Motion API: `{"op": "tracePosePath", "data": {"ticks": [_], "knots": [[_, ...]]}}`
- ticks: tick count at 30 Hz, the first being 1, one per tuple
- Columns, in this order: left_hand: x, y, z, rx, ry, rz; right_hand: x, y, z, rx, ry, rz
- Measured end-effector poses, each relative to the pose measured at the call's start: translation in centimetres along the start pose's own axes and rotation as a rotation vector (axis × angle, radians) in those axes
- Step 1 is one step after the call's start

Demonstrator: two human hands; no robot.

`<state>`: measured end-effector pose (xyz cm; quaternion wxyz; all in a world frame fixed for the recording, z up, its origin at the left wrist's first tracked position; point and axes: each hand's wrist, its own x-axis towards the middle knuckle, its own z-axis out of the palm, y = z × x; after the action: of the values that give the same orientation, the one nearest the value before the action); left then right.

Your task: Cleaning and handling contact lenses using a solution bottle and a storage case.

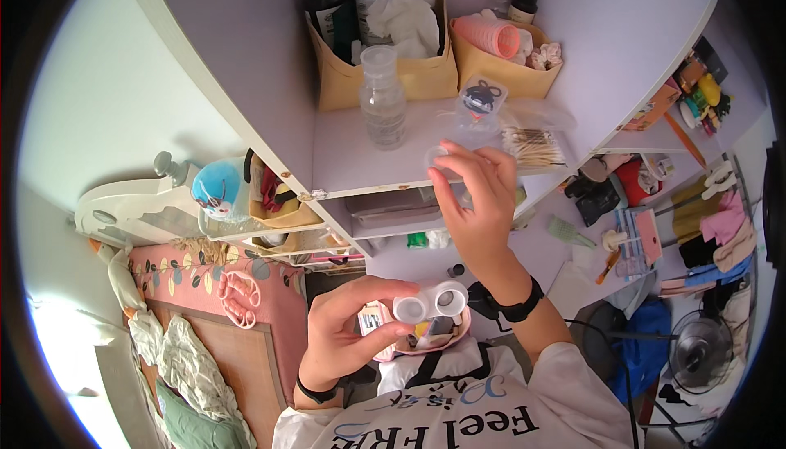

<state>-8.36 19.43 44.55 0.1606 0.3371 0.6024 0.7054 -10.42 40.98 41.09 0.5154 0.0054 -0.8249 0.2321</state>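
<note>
My left hand [356,332] grips a small white twin-well contact lens case [431,303] between thumb and fingers, its two round wells uncovered. At the shelf's front edge, my right hand [476,197] pinches a small round translucent cap [437,157] between thumb and fingers. On the shelf [344,166], a clear plastic bottle [384,102] stands to the left of my right hand. Beyond the hand is a small clear box with a dark bow figure [481,100]. Cotton swabs [533,147] lie in a clear bag just right of my fingers.
Two tan paper bins [393,84] stand at the shelf's back, holding black bottles, tissue and a pink hair roller [503,41]. A lower shelf holds a clear container [393,206]. A pink-rimmed case [436,341] sits below my left hand. A green hairbrush [568,231] and fan [700,351] are at right.
</note>
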Motion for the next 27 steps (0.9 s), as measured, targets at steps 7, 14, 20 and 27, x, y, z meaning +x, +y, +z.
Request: {"op": "tracePosePath", "data": {"ticks": [7, 14, 20, 27], "knots": [[0.0, 0.5, 0.3, 0.029, -0.01, -0.001, -0.4, -2.8, -5.1, 0.517, -0.18, 0.228], [0.1, -0.6, 1.1, 0.078, -0.016, -0.005, -2.4, -4.8, -9.8, 0.675, -0.537, 0.204], [-0.5, -1.3, 3.0, 0.099, 0.058, -0.067, -4.1, -5.5, -10.5, 0.647, -0.527, 0.416], [-1.2, -3.2, 3.4, 0.226, 0.122, 0.011, -5.8, -6.5, -10.6, 0.671, -0.49, 0.53]]}}
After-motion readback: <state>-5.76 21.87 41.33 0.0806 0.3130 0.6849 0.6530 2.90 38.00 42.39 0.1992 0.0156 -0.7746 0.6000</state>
